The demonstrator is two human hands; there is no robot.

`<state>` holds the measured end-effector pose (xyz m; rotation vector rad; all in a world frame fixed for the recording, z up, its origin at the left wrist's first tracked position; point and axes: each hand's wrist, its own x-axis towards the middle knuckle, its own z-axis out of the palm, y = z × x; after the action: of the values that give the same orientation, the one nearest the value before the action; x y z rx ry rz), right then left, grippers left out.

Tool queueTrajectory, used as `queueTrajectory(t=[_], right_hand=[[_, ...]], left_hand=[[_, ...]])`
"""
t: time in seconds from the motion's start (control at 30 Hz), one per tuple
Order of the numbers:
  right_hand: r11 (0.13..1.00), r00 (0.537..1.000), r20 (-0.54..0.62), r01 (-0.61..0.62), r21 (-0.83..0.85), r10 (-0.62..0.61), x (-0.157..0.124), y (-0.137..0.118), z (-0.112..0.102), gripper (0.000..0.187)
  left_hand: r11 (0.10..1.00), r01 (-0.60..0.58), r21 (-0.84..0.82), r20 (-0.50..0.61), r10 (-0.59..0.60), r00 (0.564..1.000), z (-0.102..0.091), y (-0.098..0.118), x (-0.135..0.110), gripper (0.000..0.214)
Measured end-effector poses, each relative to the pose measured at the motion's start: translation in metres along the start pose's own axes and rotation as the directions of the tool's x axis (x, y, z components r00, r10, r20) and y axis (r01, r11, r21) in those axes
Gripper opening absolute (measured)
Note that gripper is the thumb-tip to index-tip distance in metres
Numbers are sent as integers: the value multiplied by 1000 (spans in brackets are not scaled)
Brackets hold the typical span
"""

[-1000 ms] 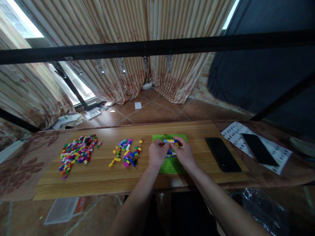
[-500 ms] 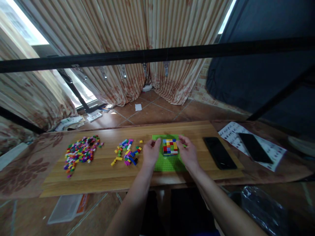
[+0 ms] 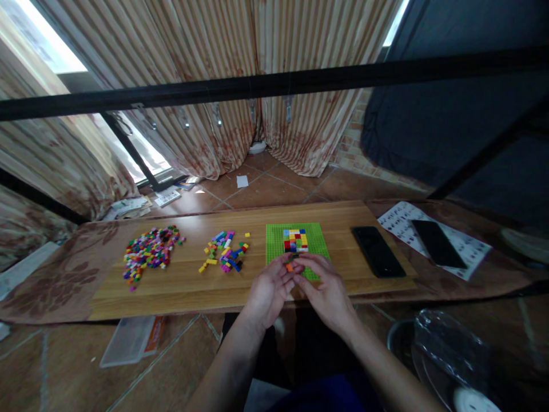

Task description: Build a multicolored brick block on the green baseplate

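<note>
Palm up, my left hand [image 3: 269, 290] is in front of the green baseplate [image 3: 274, 240], its fingers curled under a few small toy bricks, among them an orange brick [image 3: 289, 266]. My right hand [image 3: 325, 286] comes in from the other side, fingertips closed on these bricks above the left fingers. A dark brick also shows there, but its exact shape is too small to tell. Just beyond the fingertips, a multicoloured brick block [image 3: 295, 235] of yellow, red, white and blue pieces stands on the baseplate. The hands partly hide the near part of the plate.
A small group of loose bricks [image 3: 227, 252] lies left of the baseplate, with a larger brick pile [image 3: 150, 252] farther left. Right of it rest a black phone [image 3: 378, 252] and a printed sheet [image 3: 397, 220] under another dark device [image 3: 438, 243]. A clear plastic lid [image 3: 126, 341] is below the table.
Both hands have moved from the sides of the brick block toward me and come together. The left has turned palm up, and small bricks now show between the fingers.
</note>
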<state>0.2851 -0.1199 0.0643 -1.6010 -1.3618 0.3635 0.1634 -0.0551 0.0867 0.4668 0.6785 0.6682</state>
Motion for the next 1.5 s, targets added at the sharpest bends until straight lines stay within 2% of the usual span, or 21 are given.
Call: queueTrajectory(t=[0.2,0.37,0.47,0.6,0.7,0.83,1.07,1.23,1.33,1.4,1.5], right_hand=[[994,996,-38,78,-82,-81,0,-4,-1,19],[977,989,-26,137,-163,-143,-4,1,5,17],[964,986,34,167,-209,-164,-7,4,7,21],[954,979,112,191,-233,-169,-9,8,6,24],[954,978,133,190,-231,-163,-9,10,4,23],[964,982,102,179,-196,-161,-9,12,3,21],[970,986,69,165,-180,-155,-4,21,4,16],[966,981,59,191,-176,-184,14,27,2,18],[957,981,-11,184,-226,-191,34,35,4,20],[945,979,-48,178,-273,-199,46,42,5,21],[920,976,-53,182,-347,-212,60,53,8,23]], left_hand=[[999,-37,26,13,36,999,9,-3,-10,31],[998,-41,40,11,40,999,7,-8,-12,32],[983,-61,175,-49,71,996,0,-14,-8,31],[905,-79,418,-156,157,975,-8,-22,-2,23],[887,-64,457,-185,165,969,-10,-23,1,22],[899,-71,432,-214,179,960,-10,-22,5,20],[845,-89,527,-154,198,968,-12,-23,16,20],[788,-118,604,-103,224,969,-14,-19,25,28],[700,-202,685,-77,346,935,-19,-12,36,26],[591,-258,764,-68,472,879,-24,-6,46,21],[431,-242,869,-64,583,810,-30,3,61,18]])
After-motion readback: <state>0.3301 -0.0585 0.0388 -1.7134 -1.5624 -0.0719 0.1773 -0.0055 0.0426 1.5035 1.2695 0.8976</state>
